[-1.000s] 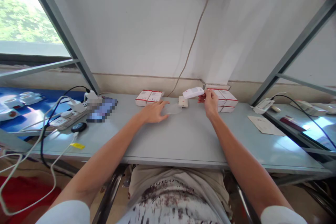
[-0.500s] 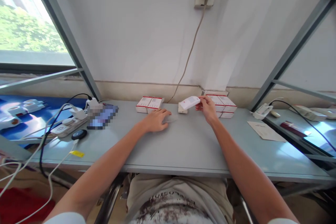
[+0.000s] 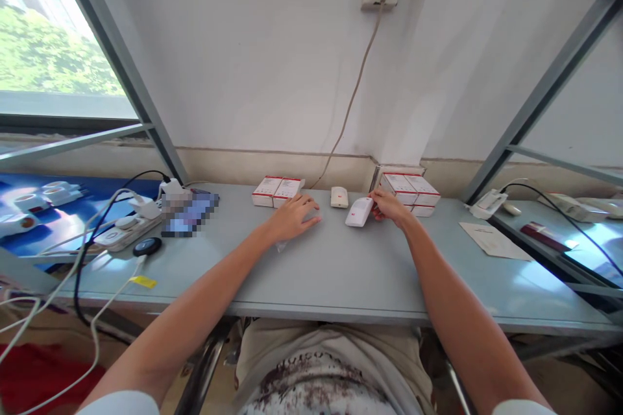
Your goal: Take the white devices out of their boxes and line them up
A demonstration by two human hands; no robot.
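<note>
My right hand [image 3: 388,205] pinches the upper right edge of a white motion sensor [image 3: 359,213], a rounded plastic case with a small red mark, held tilted low over the desk. A smaller cream-coloured device [image 3: 339,197] with a red mark lies just behind it. My left hand [image 3: 294,217] rests palm down with fingers stretched and thumb apart. A scrap of clear plastic [image 3: 281,246] shows below its palm; the rest is hidden. Right behind my left hand are white-and-red boxes [image 3: 269,190], and more stacked boxes [image 3: 410,190] stand behind my right hand.
On the left of the grey desk [image 3: 331,279] lie a phone [image 3: 191,214], a power strip [image 3: 127,231] with cables and a round black device [image 3: 146,246]. A paper sheet [image 3: 494,241] and a white adapter [image 3: 487,204] lie to the right. Metal frame posts flank the desk.
My right hand has brought the motion sensor down and turned it, uncovering the cream-coloured device behind. The clear plastic has shifted from beside my left fingertips to below the palm.
</note>
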